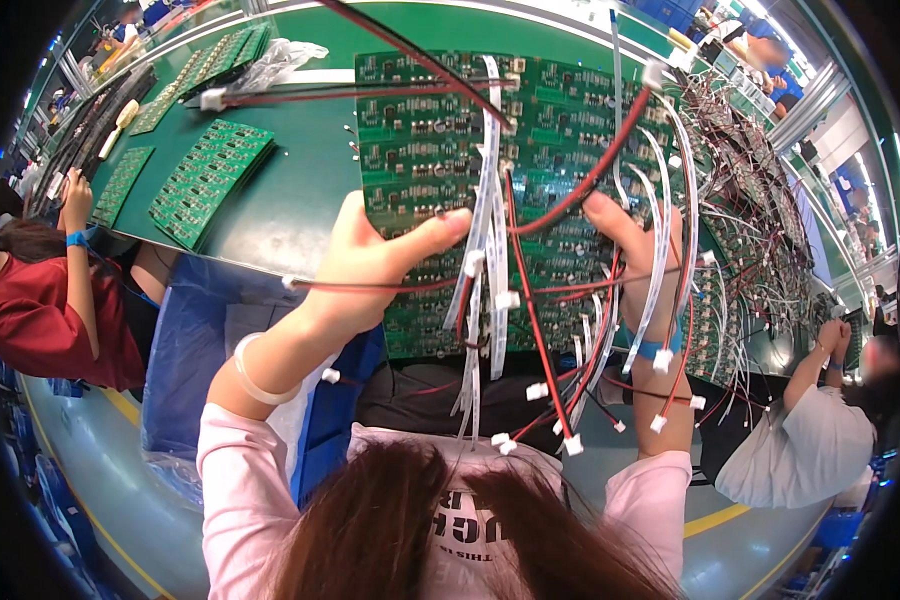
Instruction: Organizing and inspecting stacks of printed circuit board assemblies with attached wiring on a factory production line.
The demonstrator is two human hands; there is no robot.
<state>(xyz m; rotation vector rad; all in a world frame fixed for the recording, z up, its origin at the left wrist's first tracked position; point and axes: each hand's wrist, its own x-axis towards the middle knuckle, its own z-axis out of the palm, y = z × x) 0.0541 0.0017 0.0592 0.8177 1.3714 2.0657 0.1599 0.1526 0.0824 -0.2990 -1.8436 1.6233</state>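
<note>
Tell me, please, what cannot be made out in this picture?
Head view:
Circuit board: its far side faces away; markings too small.
Left hand and right hand: fingers hidden behind this board.
Wire tangle, right: covers parts of boards beneath.
Pink shirt: partly under hair, cut off by lower edge.

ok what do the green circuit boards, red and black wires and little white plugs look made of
Green circuit boards: likely fibreglass laminate, satiny, flat with mounted components. Red and black wires: apparently plastic insulation, smooth, curving freely; cores hidden. White plugs: probably moulded plastic, opaque, blocky.

Head-worn fisheye view, facing down, circuit boards point(550, 150) near, workbench point(300, 190) beyond
</note>
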